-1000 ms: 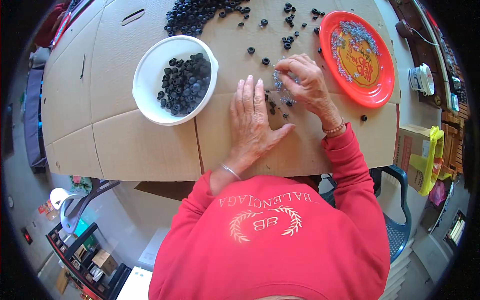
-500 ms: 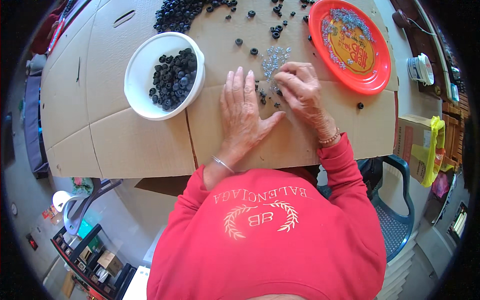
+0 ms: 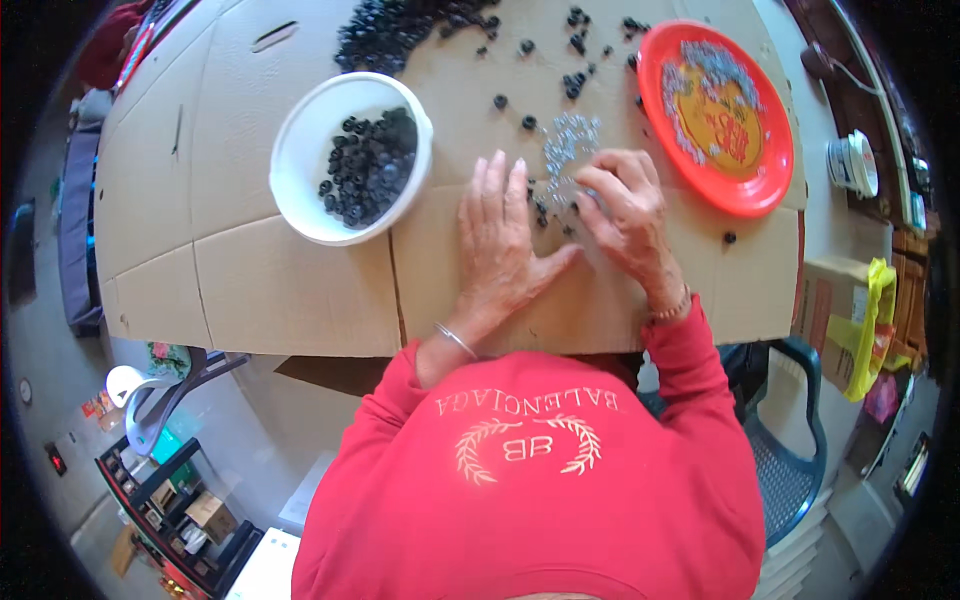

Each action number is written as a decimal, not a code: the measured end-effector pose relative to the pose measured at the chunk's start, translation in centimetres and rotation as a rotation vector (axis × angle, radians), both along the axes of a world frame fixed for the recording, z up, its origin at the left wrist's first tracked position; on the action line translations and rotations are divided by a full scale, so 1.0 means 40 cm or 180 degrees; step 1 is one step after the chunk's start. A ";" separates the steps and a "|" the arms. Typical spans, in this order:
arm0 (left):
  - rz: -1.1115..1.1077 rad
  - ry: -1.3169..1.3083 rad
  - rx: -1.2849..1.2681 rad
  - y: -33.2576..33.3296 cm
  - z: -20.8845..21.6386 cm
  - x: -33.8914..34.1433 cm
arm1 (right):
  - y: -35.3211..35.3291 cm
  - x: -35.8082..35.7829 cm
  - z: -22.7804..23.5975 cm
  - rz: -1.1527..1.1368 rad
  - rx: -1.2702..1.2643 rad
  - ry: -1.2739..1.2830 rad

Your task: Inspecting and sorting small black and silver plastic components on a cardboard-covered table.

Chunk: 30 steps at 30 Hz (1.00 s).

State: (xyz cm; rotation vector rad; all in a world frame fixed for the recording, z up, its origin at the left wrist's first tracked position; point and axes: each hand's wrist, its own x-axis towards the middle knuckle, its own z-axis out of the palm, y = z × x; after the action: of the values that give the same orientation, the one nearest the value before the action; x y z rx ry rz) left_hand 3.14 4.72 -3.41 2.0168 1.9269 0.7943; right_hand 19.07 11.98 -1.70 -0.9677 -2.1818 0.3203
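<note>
My left hand (image 3: 498,235) lies flat on the cardboard (image 3: 290,290), fingers stretched out and thumb pointing right. A few small black pieces (image 3: 541,207) lie between my two hands. My right hand (image 3: 628,205) is closed in a pinch at the right edge of a patch of small clear pieces (image 3: 568,140); whatever its fingertips hold is too small to make out. To the left of my left hand stands a white bowl (image 3: 290,165) with many black ring-like parts (image 3: 368,165) inside. A red plate (image 3: 775,160) at the right carries more of the clear pieces (image 3: 715,62).
A heap of black parts (image 3: 385,35) lies at the far edge, with loose black parts (image 3: 528,122) scattered near it. One black part (image 3: 730,238) sits below the plate. A green chair (image 3: 785,480) and a cardboard box (image 3: 830,300) with a yellow bag (image 3: 877,330) stand at the right.
The whole view has shifted slightly, so the table's things appear a little lower and farther right. My left hand stays flat; my right hand stays pinched beside the clear pieces.
</note>
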 end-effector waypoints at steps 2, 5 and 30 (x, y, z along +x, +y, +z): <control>0.0052 0.0001 0.0015 -0.004 -0.011 0.002 | 0.003 -0.001 0.018 0.0002 -0.0076 -0.0010; -0.0019 -0.0133 0.0005 -0.004 0.000 0.006 | 0.001 -0.013 0.052 0.0210 -0.0230 -0.0065; -0.0036 -0.0616 -0.0256 -0.009 0.013 0.000 | 0.487 -0.383 -0.049 -0.0239 0.0038 -0.1300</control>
State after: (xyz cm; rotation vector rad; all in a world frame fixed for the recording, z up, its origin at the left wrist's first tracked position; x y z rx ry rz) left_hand 3.12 4.38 -2.87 1.8301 1.8082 0.8605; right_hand 3.76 31.45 -3.67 -1.1873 -2.4983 0.0760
